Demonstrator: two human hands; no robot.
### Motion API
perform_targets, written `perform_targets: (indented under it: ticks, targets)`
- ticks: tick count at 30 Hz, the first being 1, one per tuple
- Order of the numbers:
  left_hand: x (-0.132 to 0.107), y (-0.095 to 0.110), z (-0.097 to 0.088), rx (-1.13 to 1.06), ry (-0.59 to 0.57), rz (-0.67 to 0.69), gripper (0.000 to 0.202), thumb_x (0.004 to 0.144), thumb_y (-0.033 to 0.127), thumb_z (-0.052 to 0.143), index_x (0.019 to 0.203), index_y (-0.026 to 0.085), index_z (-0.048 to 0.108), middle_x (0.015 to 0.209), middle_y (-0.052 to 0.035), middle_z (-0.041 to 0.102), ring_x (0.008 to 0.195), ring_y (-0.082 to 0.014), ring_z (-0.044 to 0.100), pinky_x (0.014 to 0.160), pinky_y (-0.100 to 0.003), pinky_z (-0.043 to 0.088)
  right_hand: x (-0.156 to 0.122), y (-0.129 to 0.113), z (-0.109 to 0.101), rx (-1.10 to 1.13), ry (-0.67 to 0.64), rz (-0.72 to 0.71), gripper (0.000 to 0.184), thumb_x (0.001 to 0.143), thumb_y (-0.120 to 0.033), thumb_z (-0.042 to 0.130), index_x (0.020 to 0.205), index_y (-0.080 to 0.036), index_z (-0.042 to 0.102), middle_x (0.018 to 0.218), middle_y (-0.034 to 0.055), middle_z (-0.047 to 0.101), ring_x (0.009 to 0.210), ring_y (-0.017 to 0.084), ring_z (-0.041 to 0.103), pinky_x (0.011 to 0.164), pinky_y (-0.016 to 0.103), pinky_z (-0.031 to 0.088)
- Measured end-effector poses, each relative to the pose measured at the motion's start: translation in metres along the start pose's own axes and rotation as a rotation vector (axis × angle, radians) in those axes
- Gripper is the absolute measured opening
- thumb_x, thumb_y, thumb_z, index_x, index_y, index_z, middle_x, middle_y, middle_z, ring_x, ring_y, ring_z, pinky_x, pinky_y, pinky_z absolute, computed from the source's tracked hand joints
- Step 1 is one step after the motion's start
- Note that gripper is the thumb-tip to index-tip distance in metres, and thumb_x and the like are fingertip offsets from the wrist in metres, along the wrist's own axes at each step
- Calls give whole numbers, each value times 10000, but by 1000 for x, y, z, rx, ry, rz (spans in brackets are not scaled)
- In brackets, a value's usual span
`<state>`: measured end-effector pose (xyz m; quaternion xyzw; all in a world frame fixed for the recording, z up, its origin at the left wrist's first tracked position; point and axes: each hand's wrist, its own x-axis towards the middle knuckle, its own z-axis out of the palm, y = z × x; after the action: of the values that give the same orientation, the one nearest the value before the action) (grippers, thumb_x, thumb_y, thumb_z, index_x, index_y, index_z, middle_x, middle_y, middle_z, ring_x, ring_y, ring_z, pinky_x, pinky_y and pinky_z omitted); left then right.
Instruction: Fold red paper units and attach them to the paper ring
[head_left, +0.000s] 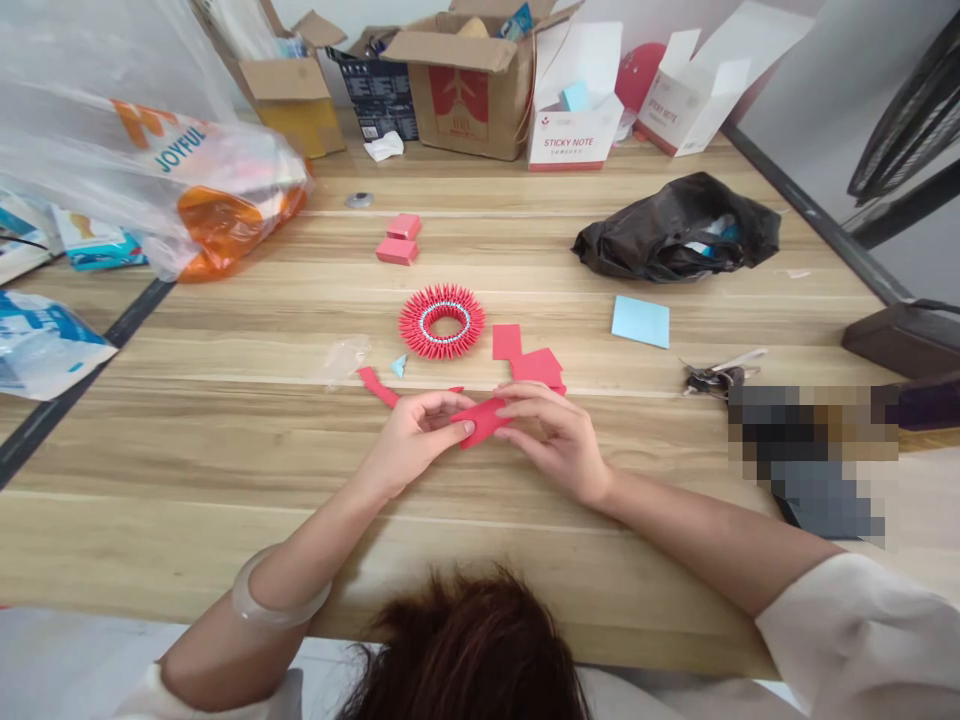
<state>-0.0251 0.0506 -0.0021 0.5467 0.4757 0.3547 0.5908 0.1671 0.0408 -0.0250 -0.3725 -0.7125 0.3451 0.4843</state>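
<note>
Both of my hands meet over the wooden table (225, 440), pinching one folded red paper strip (484, 420). My left hand (417, 432) grips its left end with thumb and fingers closed. My right hand (556, 434) holds the right end the same way. Just beyond them lie loose red paper squares (529, 358), a red folded strip (377, 386) and a small blue folded triangle (398, 366). Farther back sits a ring (442, 321) built of red folded pieces with a pale blue inner rim.
Two pink note pads (398, 240), a blue sticky pad (640, 322), a black plastic bag (676, 236) and keys (711, 374) lie around. Cardboard and sticky-note boxes (574, 110) line the far edge. A clear shopping bag (150, 150) fills the left. A crumpled clear wrapper (343, 358) lies nearby.
</note>
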Motion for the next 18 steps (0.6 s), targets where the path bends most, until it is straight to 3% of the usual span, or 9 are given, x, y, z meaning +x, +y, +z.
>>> perform_targets:
  ticks: [4, 8, 12, 18]
  targets:
    - [0, 0, 1, -28, -14, 41, 175, 697, 193, 701, 856, 127, 667, 886, -75, 715, 833, -171, 668, 741, -275, 542, -1, 1, 4, 260, -5, 233, 190, 760, -292, 685, 932, -218, 650, 1142, 90, 631, 1078, 204, 606, 956, 374, 486]
    - [-1, 1, 2, -108, -80, 33, 194, 702, 195, 707, 880, 134, 658, 782, -47, 712, 675, -129, 660, 643, -233, 538, 1, -1, 7, 570, -9, 441, 255, 716, -270, 724, 936, -208, 609, 890, 42, 701, 829, 151, 674, 787, 298, 553]
    - [-4, 6, 5, -15, -80, 67, 137, 760, 247, 668, 829, 131, 684, 711, -46, 706, 624, -117, 638, 582, -208, 519, 3, -2, 6, 620, -2, 538, 281, 692, -252, 742, 929, -197, 601, 742, 3, 695, 650, 112, 650, 670, 255, 541]
    - [-8, 8, 7, 88, -59, 35, 134, 684, 214, 738, 780, 129, 700, 711, -44, 711, 606, -117, 642, 558, -190, 525, 4, -3, 6, 614, 5, 590, 232, 678, -243, 753, 860, -184, 623, 711, -2, 696, 621, 98, 645, 634, 226, 524]
